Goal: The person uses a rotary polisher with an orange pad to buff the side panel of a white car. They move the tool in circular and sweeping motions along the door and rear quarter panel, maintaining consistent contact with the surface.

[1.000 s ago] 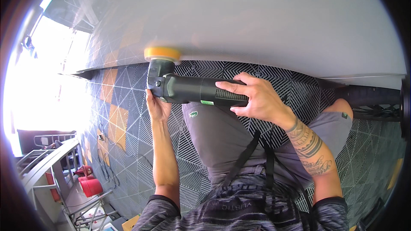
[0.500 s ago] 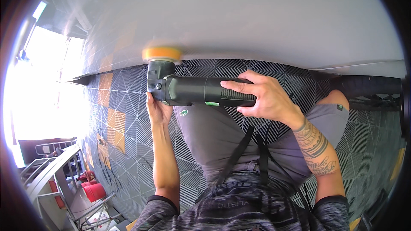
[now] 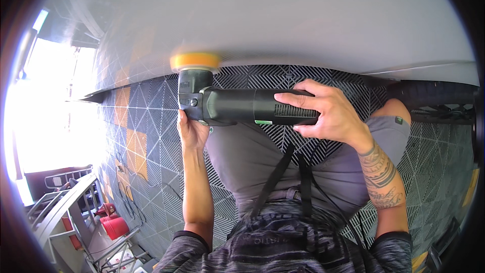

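Note:
A black car polisher [image 3: 237,105] lies sideways in front of me, its head to the left. Its yellow foam pad [image 3: 196,61] is blurred by spinning and meets the lower part of a glossy grey car panel [image 3: 303,25]. My left hand [image 3: 192,132] grips the polisher's head from below, with most of its fingers hidden behind the tool. Around the rear of the body, my right hand [image 3: 333,114] is closed, its fingers over the vented end.
Dark patterned floor tiles [image 3: 166,151] lie below, some of them orange. A black tyre [image 3: 434,98] is at the right. At lower left stand a grey metal rack [image 3: 60,212] and a red bucket [image 3: 115,227]. Loose black cables [image 3: 126,197] lie on the floor at left.
The polisher and both hands have shifted slightly to the right along the panel. The pad still spins against the panel, and both hands keep their hold.

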Motion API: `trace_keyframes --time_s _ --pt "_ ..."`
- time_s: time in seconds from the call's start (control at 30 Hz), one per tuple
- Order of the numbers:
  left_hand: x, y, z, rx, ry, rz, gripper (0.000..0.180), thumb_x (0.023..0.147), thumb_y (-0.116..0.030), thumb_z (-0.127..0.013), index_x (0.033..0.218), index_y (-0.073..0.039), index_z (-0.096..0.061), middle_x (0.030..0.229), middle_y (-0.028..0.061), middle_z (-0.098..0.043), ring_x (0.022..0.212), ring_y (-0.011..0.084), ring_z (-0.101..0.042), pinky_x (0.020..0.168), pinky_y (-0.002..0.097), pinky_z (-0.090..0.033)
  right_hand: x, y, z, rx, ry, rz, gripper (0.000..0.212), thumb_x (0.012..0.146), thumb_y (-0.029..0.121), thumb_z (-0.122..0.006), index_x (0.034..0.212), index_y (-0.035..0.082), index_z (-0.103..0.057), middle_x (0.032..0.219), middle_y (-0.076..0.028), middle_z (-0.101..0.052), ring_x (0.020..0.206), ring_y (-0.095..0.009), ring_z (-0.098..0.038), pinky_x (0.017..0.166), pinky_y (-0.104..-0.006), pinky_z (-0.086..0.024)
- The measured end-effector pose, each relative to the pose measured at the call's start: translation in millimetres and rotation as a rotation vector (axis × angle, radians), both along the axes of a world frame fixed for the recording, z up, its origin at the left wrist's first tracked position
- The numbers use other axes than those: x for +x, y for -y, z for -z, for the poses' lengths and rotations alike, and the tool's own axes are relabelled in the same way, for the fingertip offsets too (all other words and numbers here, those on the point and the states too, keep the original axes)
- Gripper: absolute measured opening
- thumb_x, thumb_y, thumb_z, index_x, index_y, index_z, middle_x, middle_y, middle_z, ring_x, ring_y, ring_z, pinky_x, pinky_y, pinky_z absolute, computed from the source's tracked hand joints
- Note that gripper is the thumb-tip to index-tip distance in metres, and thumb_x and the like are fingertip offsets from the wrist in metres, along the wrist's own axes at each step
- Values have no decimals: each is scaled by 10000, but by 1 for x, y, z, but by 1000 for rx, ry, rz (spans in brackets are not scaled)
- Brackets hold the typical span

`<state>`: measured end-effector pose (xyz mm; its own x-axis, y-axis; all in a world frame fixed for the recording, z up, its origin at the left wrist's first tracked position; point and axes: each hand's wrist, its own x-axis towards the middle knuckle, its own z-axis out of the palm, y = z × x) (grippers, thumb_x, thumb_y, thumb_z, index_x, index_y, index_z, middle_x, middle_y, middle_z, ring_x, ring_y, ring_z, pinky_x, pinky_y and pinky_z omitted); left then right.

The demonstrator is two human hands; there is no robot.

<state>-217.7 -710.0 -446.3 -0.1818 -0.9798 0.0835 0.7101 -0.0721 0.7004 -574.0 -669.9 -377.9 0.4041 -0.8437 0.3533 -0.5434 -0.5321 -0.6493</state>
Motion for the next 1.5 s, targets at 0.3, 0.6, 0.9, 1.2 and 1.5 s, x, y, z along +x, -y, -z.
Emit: trace_keyframes --time_s 0.3,0.6,0.9,1.2,1.5 --pt "-21 -8 0 16 -19 31 587 966 -313 -603 1377 48 -390 1348 198 -531 1253 316 -531 1052 493 -449 -23 -7 -3 21 36 5 663 601 134 -821 1235 264 -678 1001 -64 -630 728 -216 -607 676 -319 -535" --pt "-46 -15 -2 39 21 48 567 968 -303 -605 1353 55 -393 1325 196 -536 1231 303 -546 1043 486 -455 -46 -16 -3 37 55 20 684 572 76 -809 1221 254 -690 1022 -79 -640 757 -212 -624 658 -310 -536" --pt "-77 -21 -8 -3 88 89 720 912 -325 -684 1428 23 -321 1386 136 -481 1285 278 -492 1072 462 -431 -74 -27 -12 106 11 1 717 510 22 -791 1214 107 -682 1075 -132 -643 903 -269 -639 801 -333 -528" --pt "-106 -29 -7 -40 81 185 738 950 -318 -628 1485 15 -243 1432 171 -446 1312 293 -474 1077 466 -420 -98 -38 -17 61 20 54 702 541 33 -795 1212 215 -697 1049 -83 -648 827 -220 -642 709 -305 -541" --pt "-136 -36 -4 13 92 256 758 936 -336 -645 1475 20 -248 1420 182 -450 1299 302 -488 1074 476 -417 -128 -54 -26 167 -14 51 694 499 36 -782 1186 59 -686 1096 -158 -626 919 -273 -629 826 -344 -512"
